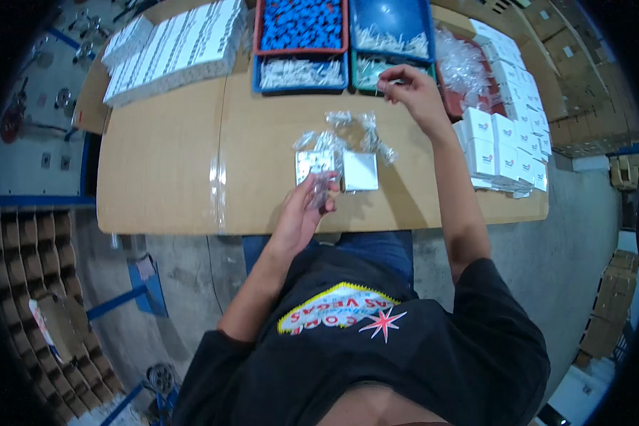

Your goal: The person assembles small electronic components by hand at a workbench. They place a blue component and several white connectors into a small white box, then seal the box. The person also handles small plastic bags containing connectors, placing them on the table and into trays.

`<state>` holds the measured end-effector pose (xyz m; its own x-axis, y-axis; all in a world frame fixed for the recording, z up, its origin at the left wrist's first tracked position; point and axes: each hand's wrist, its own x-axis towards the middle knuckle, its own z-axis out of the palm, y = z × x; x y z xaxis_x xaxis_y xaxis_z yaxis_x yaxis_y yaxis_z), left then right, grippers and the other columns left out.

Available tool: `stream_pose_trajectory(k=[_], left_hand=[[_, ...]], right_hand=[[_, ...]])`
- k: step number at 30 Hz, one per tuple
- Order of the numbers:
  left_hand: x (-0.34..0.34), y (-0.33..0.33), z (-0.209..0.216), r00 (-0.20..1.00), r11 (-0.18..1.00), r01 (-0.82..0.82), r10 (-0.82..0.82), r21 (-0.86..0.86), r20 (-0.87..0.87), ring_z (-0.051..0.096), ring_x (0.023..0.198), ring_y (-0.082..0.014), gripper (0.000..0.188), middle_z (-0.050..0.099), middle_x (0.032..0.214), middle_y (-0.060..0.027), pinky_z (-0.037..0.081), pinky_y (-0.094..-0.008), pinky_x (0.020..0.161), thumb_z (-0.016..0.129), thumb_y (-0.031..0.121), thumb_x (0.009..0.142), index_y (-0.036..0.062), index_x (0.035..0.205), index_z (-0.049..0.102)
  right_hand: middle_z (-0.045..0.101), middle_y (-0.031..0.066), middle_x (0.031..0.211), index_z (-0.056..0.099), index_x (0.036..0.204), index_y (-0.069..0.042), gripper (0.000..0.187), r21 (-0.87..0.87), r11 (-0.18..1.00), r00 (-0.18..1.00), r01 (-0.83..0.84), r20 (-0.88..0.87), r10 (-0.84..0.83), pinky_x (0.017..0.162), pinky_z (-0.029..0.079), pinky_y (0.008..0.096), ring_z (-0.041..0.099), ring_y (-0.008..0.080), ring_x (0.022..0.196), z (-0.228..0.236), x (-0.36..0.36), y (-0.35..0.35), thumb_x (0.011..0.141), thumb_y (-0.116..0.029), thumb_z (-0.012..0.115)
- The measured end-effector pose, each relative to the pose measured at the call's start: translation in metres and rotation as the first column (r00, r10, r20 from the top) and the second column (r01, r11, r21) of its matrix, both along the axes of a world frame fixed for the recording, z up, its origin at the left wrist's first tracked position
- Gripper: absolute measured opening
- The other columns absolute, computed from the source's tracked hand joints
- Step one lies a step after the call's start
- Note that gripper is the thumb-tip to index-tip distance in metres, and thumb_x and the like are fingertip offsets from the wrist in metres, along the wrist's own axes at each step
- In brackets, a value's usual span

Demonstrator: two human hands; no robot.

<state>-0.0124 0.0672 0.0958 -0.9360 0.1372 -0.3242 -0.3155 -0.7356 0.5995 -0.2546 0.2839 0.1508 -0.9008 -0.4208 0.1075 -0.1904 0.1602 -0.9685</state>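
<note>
My left hand [298, 213] is closed around a small clear plastic bag [320, 192] near the table's front edge. Just beyond it are two small white boxes: one [312, 162] with something on its top, the other a plain white box [361, 172]. Several crumpled clear plastic packets [369, 131] lie behind them. Reaching far right, my right hand [415, 96] hovers by the front of a green bin [366, 86] of small pale parts. Its thumb and fingertips are pinched together; whatever they hold is too small to make out.
Beside the green bin stand a blue bin [302, 91] of white pieces, a red bin [260, 28] of blue parts and a larger blue bin [387, 21]. Clear bags [465, 67] fill a red bin at right. White boxes are stacked at right [481, 153] and far left [184, 53].
</note>
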Motion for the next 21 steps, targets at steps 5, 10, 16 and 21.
stream_pose_trajectory(k=[5,10,16,21], left_hand=[[0.004,0.002,0.014,0.992,0.993,0.121,-0.120,0.009,-0.042,0.053,0.077,-0.0111,0.047,0.066,0.105,-0.0048,0.046,-0.0270,0.075,0.044,0.039,0.110,-0.0010,0.130,0.060],[0.007,0.005,0.012,0.990,0.993,0.112,-0.115,-0.038,-0.085,0.058,0.081,-0.0131,0.047,0.067,0.106,-0.0062,0.050,-0.0301,0.079,0.045,0.040,0.109,0.0013,0.133,0.058],[0.012,0.005,0.017,0.993,0.998,0.063,-0.062,0.007,-0.102,0.067,0.093,-0.0163,0.042,0.069,0.109,-0.0094,0.054,-0.0328,0.083,0.046,0.037,0.109,0.0031,0.129,0.059],[0.014,0.000,0.009,0.993,0.994,0.067,-0.059,0.081,-0.105,0.069,0.092,-0.0177,0.045,0.069,0.110,-0.0099,0.055,-0.0329,0.083,0.046,0.040,0.109,0.0023,0.129,0.058]], right_hand=[[0.071,0.0015,0.097,0.071,0.107,-0.003,0.020,-0.104,0.983,0.985,-0.153,0.061,0.160,0.070,0.049,0.0231,0.062,0.0072,0.080,0.006,0.110,-0.030,0.089,-0.006,0.077],[0.072,0.0007,0.098,0.070,0.110,-0.003,0.024,0.019,0.956,0.956,-0.292,0.047,0.291,0.073,0.049,0.0234,0.064,0.0079,0.085,0.014,0.138,-0.040,0.088,-0.008,0.077],[0.075,0.0005,0.099,0.072,0.116,-0.008,0.025,0.171,0.904,0.918,-0.392,0.013,0.395,0.069,0.045,0.0235,0.063,0.0052,0.084,0.030,0.142,-0.039,0.092,-0.014,0.072],[0.076,-0.0006,0.102,0.073,0.114,-0.007,0.020,0.174,0.926,0.936,-0.334,-0.055,0.348,0.069,0.044,0.0238,0.064,0.0063,0.085,0.036,0.144,-0.044,0.096,-0.013,0.067]])
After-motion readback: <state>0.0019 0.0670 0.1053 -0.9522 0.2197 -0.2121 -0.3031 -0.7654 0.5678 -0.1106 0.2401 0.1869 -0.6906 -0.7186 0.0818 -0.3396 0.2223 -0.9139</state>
